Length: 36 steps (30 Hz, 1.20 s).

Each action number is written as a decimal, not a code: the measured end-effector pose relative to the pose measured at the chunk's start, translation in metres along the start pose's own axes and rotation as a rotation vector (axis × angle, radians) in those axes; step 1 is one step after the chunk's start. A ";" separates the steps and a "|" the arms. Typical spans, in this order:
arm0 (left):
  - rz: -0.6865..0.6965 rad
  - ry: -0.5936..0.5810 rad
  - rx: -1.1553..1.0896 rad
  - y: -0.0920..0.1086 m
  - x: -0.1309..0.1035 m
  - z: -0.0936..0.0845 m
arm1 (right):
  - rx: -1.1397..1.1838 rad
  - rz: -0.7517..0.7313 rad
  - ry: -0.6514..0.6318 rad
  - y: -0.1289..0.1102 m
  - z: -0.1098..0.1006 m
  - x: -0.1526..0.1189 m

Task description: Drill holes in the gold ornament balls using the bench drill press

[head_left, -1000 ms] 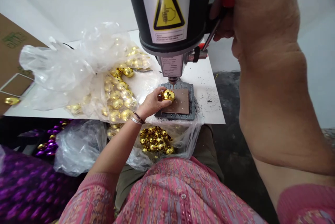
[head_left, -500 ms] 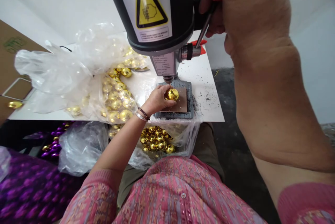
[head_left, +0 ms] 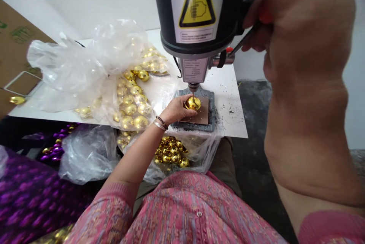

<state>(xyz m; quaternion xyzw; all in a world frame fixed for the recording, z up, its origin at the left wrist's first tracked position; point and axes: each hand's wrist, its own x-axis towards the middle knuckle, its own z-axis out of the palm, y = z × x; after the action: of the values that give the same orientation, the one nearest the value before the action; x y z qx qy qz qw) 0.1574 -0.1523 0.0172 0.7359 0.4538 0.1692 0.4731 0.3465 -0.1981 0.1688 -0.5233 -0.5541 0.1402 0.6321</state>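
Note:
My left hand [head_left: 176, 110] pinches a shiny gold ball [head_left: 193, 103] and holds it on the brown plate [head_left: 203, 115] of a bench drill. The drill bit [head_left: 193, 92] points straight down and touches the top of the ball. The black drill head [head_left: 199, 12] with a yellow warning sticker fills the upper middle. My right hand [head_left: 296, 19] is raised at the upper right, closed on the drill's red-knobbed feed lever [head_left: 251, 31].
A clear plastic bag [head_left: 94, 73] with several gold balls lies on the white table [head_left: 228, 95] left of the drill. Another bag of gold balls [head_left: 171, 154] hangs below the table edge at my lap. Purple beads [head_left: 54, 152] and cardboard [head_left: 14, 46] sit to the left.
The ball has been turned from its faceted side and set under the bit. The drill bit has come down onto the ball. My right hand stays on the lever.

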 end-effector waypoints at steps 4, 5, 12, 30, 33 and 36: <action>0.030 -0.001 -0.023 -0.011 0.004 0.002 | -0.215 -0.139 -0.023 0.005 -0.005 -0.044; 0.047 0.001 -0.030 -0.014 0.005 0.003 | -0.273 -0.163 -0.001 0.007 -0.005 -0.055; 0.158 0.005 -0.014 -0.032 0.011 0.008 | -0.379 -0.379 0.177 0.031 0.007 -0.088; 0.223 0.030 0.044 -0.028 0.006 0.008 | -0.231 -0.624 0.229 0.112 0.027 -0.108; 0.203 0.038 0.062 -0.024 0.004 0.007 | -0.234 -0.591 0.210 0.093 0.022 -0.102; 0.182 0.063 0.077 -0.021 0.003 0.008 | -0.232 -0.449 0.274 0.051 0.017 -0.081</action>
<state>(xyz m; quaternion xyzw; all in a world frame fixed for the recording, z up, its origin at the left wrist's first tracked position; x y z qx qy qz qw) 0.1534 -0.1512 -0.0049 0.7860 0.4062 0.2169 0.4125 0.3248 -0.2296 0.0800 -0.4705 -0.5778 -0.1399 0.6521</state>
